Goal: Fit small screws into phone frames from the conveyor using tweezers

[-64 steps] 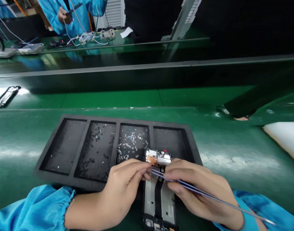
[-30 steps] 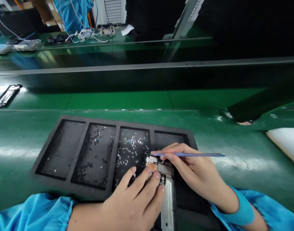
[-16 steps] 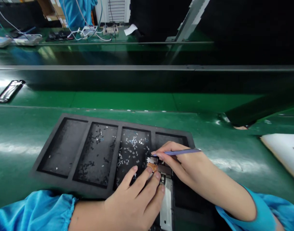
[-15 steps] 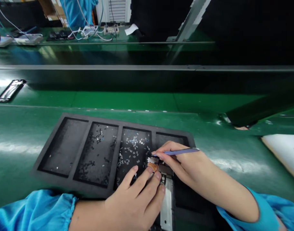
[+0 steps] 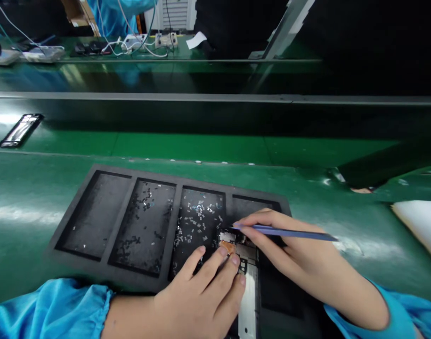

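An opened phone body (image 5: pixel 249 287) lies across the near right part of a dark foam tray (image 5: pixel 105 179), its circuit end with an orange patch (image 5: pixel 228 246) showing. My left hand (image 5: pixel 201 296) rests on the phone with fingers stretched flat, fingertips at the orange patch. My right hand (image 5: pixel 289 256) pinches thin blue tweezers (image 5: pixel 289 232), whose tips touch the phone's upper end. Blue sleeves cover both wrists.
The tray has several compartments; the two middle ones hold several tiny metal parts (image 5: pixel 197 216). It sits on a green belt (image 5: pixel 201 148). Another phone frame (image 5: pixel 20 129) lies far left. A white sheet (image 5: pixel 418 223) is at right. A person in blue stands at the far bench (image 5: pixel 123 12).
Both hands moved up from the phone's middle to its upper end. The tweezers swung from pointing toward me to lying level. The left hand went from a pinch to flat fingers.
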`<state>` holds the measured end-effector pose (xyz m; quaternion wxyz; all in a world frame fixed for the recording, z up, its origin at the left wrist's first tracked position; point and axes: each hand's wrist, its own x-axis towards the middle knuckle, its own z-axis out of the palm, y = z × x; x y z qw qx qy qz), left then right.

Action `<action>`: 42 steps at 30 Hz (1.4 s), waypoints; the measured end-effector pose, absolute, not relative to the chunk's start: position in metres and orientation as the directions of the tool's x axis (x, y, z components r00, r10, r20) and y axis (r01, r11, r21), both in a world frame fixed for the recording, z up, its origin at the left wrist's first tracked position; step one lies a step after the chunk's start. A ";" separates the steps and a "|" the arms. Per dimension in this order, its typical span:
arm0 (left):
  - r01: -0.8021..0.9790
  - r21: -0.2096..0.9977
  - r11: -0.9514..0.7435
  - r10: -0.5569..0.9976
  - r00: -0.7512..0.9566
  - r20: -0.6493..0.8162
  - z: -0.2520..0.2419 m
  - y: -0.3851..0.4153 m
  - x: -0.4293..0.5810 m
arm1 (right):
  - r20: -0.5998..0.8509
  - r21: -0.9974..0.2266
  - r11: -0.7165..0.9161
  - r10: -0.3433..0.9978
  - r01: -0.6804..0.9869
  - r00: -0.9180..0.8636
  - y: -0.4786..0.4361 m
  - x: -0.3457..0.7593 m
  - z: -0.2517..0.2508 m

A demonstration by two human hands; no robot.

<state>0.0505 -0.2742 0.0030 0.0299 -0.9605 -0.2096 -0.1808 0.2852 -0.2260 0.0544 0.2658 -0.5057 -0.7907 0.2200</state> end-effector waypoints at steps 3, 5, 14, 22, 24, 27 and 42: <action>0.421 0.028 -0.907 0.400 0.838 0.371 0.000 -0.275 0.052 | 0.253 -0.622 0.390 0.921 0.679 -0.297 -0.228 0.290 0.051; 0.432 0.038 -0.901 0.411 0.824 0.390 -0.001 -0.275 0.053 | 0.248 -0.653 0.398 0.916 0.645 -0.315 -0.230 0.292 0.048; 0.454 0.054 -0.890 0.431 0.795 0.427 -0.002 -0.275 0.056 | 0.228 -0.650 0.414 0.906 0.638 -0.356 -0.230 0.287 0.041; 0.450 0.058 -0.891 0.430 0.796 0.426 -0.003 -0.275 0.055 | 0.237 -0.654 0.398 0.915 0.643 -0.326 -0.231 0.292 0.037; 0.446 0.053 -0.893 0.425 0.800 0.423 -0.003 -0.275 0.056 | 0.237 -0.635 0.413 0.909 0.653 -0.344 -0.231 0.292 0.037; 0.437 0.040 -0.899 0.413 0.812 0.411 -0.003 -0.275 0.055 | 0.240 -0.610 0.435 0.898 0.662 -0.369 -0.231 0.290 0.038; 0.395 -0.040 -0.918 0.342 0.837 0.428 -0.001 -0.277 0.052 | 0.336 -0.662 0.292 0.939 0.690 -0.076 -0.225 0.289 0.052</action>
